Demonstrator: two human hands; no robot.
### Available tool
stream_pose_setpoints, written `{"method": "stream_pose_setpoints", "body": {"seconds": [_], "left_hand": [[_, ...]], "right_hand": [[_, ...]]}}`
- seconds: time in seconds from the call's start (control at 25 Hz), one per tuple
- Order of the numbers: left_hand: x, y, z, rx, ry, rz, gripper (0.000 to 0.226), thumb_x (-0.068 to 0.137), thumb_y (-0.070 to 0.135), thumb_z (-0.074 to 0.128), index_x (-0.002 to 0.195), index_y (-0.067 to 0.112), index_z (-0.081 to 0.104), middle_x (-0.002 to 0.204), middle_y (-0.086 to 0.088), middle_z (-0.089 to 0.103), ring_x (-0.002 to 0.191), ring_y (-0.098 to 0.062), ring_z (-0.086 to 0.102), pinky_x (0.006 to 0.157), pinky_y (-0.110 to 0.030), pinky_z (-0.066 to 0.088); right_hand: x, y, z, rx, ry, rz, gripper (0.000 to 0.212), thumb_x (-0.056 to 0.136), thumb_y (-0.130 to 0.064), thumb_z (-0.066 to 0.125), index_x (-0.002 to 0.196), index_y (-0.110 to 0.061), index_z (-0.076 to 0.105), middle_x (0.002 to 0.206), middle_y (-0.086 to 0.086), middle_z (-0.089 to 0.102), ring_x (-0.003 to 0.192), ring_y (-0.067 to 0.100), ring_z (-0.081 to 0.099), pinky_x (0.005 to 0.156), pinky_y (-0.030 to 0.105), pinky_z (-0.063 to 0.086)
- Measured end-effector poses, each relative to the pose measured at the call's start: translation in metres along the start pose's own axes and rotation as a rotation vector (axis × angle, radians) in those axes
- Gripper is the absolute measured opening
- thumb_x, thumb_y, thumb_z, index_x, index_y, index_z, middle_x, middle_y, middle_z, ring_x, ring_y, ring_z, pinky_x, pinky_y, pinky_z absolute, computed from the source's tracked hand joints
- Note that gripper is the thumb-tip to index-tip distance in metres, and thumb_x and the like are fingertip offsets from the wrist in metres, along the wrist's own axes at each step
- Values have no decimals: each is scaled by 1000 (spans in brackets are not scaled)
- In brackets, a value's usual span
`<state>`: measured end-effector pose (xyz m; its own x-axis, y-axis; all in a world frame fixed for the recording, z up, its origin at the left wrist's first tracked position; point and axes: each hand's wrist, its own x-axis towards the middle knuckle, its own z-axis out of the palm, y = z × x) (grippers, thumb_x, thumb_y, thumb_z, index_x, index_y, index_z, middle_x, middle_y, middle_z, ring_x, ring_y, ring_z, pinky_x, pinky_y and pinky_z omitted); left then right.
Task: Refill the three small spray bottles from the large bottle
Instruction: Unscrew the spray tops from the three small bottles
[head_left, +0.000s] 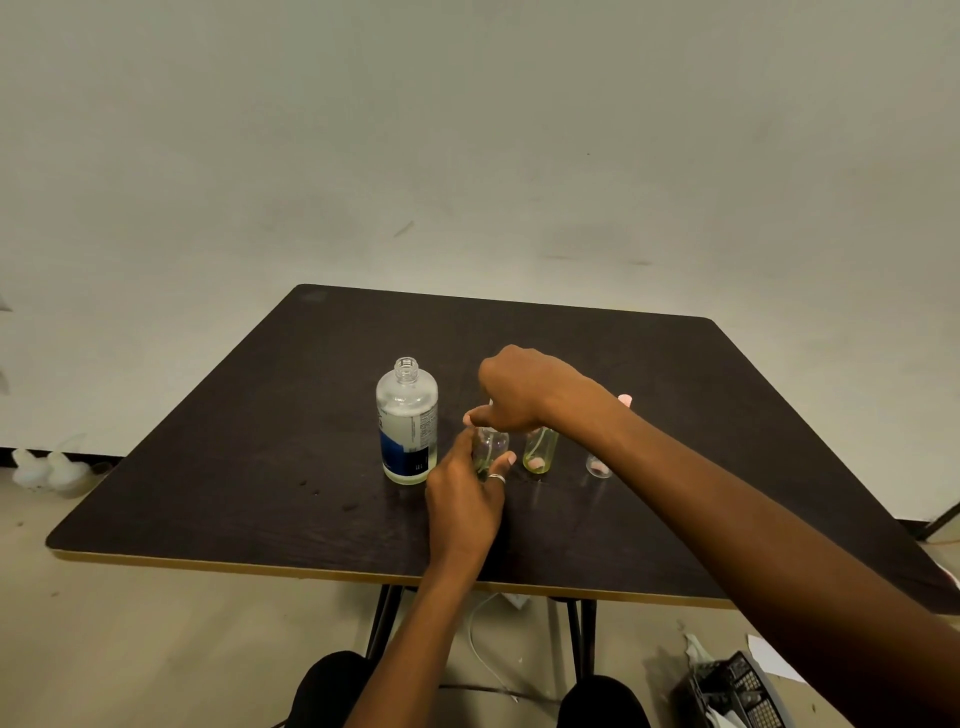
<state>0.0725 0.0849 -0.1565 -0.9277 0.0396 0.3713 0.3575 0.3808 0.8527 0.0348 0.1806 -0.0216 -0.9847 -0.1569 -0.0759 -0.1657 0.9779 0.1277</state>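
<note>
1. Your left hand (464, 506) wraps its fingers around the first small spray bottle (491, 451), standing on the dark table (260, 467) just right of the uncapped large bottle (407, 422).
2. Your right hand (524, 387) is closed, pinching at that bottle's top; what it grips is hidden.
3. The second small bottle (540, 453) and the third small bottle (598, 464) stand farther right.

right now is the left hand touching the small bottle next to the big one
Touching. The head view shows the left hand wrapped around the leftmost small spray bottle, thumb and fingers on its glass, beside the large bottle.
</note>
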Motion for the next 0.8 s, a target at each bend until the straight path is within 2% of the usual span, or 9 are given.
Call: {"method": "stream_pose_setpoints", "body": {"seconds": [0.16, 0.24, 0.32, 0.4, 0.48, 0.52, 0.6, 0.72, 0.8], "left_hand": [[0, 0, -1, -14, -1, 4, 38, 89, 25, 74, 125, 21, 61, 105, 7, 71, 90, 2, 59, 68, 1, 40], [-1, 0, -2, -28, -2, 15, 36, 89, 25, 73, 122, 22, 62, 104, 11, 70, 90, 3, 59, 72, -2, 44], [-1, 1, -2, -34, -10, 8, 37, 89, 25, 73, 123, 22, 61, 102, 16, 65, 91, 2, 59, 71, -2, 44], [-1, 2, -1, -31, -6, -6, 37, 88, 26, 74, 123, 21, 62, 102, 14, 65, 91, 0, 61, 68, 2, 40], [0, 1, -1, -27, -10, -13, 35, 88, 27, 73, 122, 23, 62, 105, 9, 70, 91, -1, 61, 67, 1, 40], [0, 0, -1, -27, -14, -15, 35, 89, 27, 73, 122, 23, 62, 106, 8, 70, 91, 1, 60, 67, 1, 40], [0, 0, -1, -25, -16, -17, 38, 89, 27, 73, 124, 23, 61, 108, 8, 70, 93, 0, 61, 67, 1, 40], [-1, 2, -2, -22, -12, -15, 41, 89, 25, 73, 128, 21, 60, 111, 7, 70, 95, 0, 60, 69, 0, 40], [-1, 1, -2, -28, -14, -9, 40, 89, 25, 73, 127, 21, 60, 109, 8, 70, 94, 1, 60, 69, 1, 40]], "right_hand": [[0, 1, -4, 42, -79, -126, 12, 85, -21, 70, 95, -15, 72, 96, 1, 71, 86, 18, 66, 77, 31, 55], [-1, 3, -7, 82, -117, -178, 20, 81, -11, 71, 98, -20, 74, 105, -3, 71, 94, 16, 65, 82, 29, 53], [-1, 6, -7, 94, -105, -178, 26, 81, -18, 74, 106, -21, 72, 111, -3, 69, 99, 16, 64, 82, 29, 52], [0, 7, -7, 84, -62, -127, 28, 85, -37, 70, 104, -16, 71, 98, 0, 69, 88, 17, 65, 69, 25, 49], [1, 6, -6, 65, -31, -56, 39, 89, -47, 62, 81, -10, 67, 73, 2, 66, 69, 18, 63, 55, 23, 39], [1, 6, -5, 61, -18, -35, 42, 91, -47, 60, 72, -10, 63, 66, 3, 63, 63, 18, 61, 53, 24, 38], [1, 4, -4, 62, -20, -55, 33, 90, -41, 64, 73, -12, 64, 71, 2, 65, 67, 18, 62, 57, 26, 44], [-2, 4, -11, 94, -98, -148, 6, 85, -18, 68, 90, -18, 72, 92, -2, 70, 84, 16, 65, 74, 29, 54], [-3, 6, -14, 116, -151, -171, 19, 82, -13, 70, 100, -20, 71, 102, -4, 69, 91, 15, 64, 77, 28, 53]]}}
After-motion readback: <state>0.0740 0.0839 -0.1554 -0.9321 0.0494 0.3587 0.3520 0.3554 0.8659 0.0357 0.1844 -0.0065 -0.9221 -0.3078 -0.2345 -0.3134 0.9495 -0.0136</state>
